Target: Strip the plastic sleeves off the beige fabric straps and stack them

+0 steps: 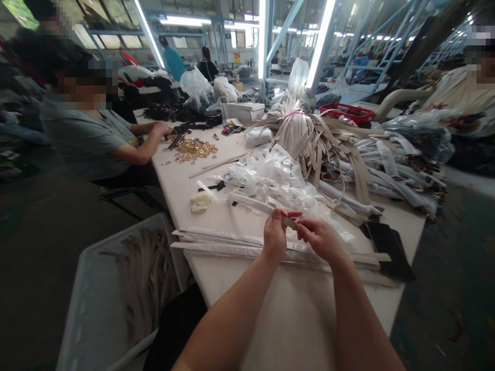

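My left hand [275, 236] and my right hand [320, 239] are raised above the white table [294, 319], pinching a long, narrow beige strap [263, 207] in a clear plastic sleeve. The strap's far end points toward a heap of clear plastic film [270, 180]. Just below my hands, several sleeved straps [232, 245] lie side by side across the table. Past my right hand sits a flat black pouch [390, 252].
A large bundle of beige straps [305, 136] and sleeved straps [390, 167] fill the table beyond. A grey bin of straps [96, 309] stands at lower left. A seated co-worker [88, 139] handles items beside gold buckles [193, 150]; another person [460, 98] sits at right.
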